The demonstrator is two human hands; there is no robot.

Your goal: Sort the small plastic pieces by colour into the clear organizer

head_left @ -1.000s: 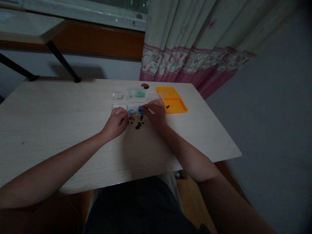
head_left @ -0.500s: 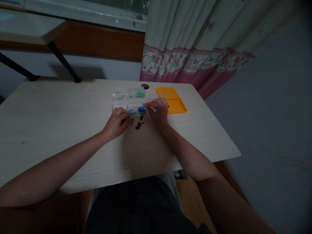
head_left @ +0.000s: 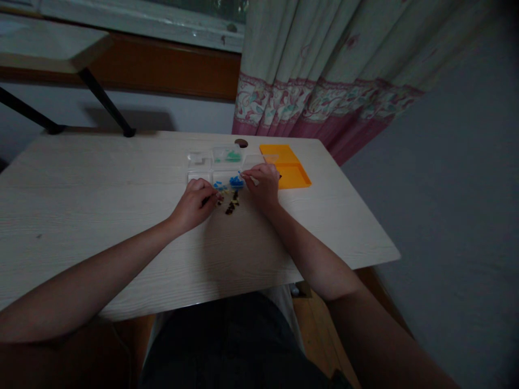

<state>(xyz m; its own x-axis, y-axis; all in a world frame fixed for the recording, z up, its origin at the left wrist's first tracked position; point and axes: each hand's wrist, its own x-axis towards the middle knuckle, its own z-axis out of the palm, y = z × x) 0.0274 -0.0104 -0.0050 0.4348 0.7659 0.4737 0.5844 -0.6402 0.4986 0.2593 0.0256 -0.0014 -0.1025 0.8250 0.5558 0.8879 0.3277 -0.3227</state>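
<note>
My left hand (head_left: 195, 201) rests on the table with thumb and fingers pinched together at the left edge of a loose group of small dark brown and pale yellow pieces (head_left: 232, 204). What it pinches, if anything, is too small to make out. My right hand (head_left: 263, 183) hovers at the right side of a clear plastic compartment box (head_left: 199, 166), its thumb and forefinger closed on a tiny blue piece (head_left: 239, 173). Just left of those fingertips lies a heap of small blue pieces (head_left: 235, 182). Green pieces (head_left: 232, 156) lie in a rear compartment.
An open orange case (head_left: 295, 174) lies behind and right of my right hand, partly hidden by it. A round brown cable hole (head_left: 241, 143) is near the table's back edge. A raised shelf (head_left: 52, 46) on black legs stands at left, a curtain (head_left: 284, 86) behind.
Both hands stay almost in place. My right fingertips have shifted very slightly right; the box and the loose pieces look the same.
</note>
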